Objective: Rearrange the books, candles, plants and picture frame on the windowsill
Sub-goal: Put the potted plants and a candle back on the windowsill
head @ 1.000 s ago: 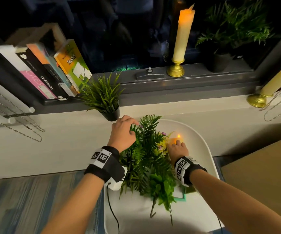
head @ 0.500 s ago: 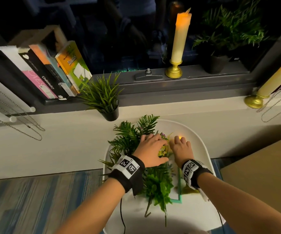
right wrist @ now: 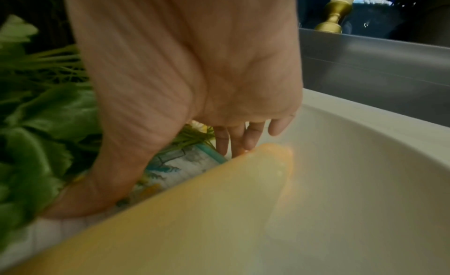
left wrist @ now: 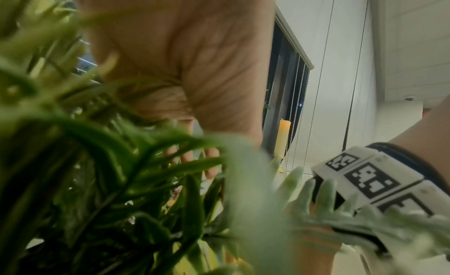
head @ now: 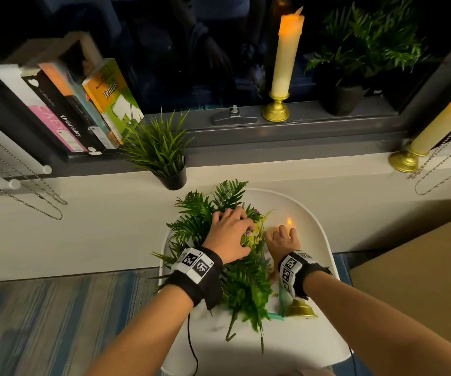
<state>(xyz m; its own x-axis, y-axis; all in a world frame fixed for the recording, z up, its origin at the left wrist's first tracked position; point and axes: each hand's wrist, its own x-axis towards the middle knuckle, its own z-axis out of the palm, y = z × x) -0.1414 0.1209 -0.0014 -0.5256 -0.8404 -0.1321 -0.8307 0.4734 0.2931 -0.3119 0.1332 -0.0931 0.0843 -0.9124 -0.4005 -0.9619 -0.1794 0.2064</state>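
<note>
A loose fern plant [head: 235, 280] with small flowers lies on a white chair seat [head: 311, 221] below the windowsill. My left hand [head: 242, 226] is on the fern's middle with fingers curled into the leaves; in the left wrist view the left hand [left wrist: 192, 160] dips into the fern [left wrist: 116, 183]. Beside it a lit candle [head: 289, 222] lies flat on its gold base [head: 300, 310], over a teal picture frame [head: 274, 317]. My right hand [head: 282, 237] reaches down there. In the right wrist view its fingertips [right wrist: 241, 142] are straight at the candle [right wrist: 219, 202] tip, thumb on the picture frame [right wrist: 175, 163].
On the sill stand leaning books [head: 83, 109], a small grass plant [head: 162, 150], a tall candle [head: 285, 58], a potted fern [head: 362, 55] and another candle [head: 441, 126] at the right. Blind chains [head: 29, 191] hang at the left. A brown surface [head: 422, 267] lies to the right.
My left hand has moved from the fern's far tip to its middle and curled into the leaves; the fern has shifted left. My right hand stays by the lying candle's lit tip.
</note>
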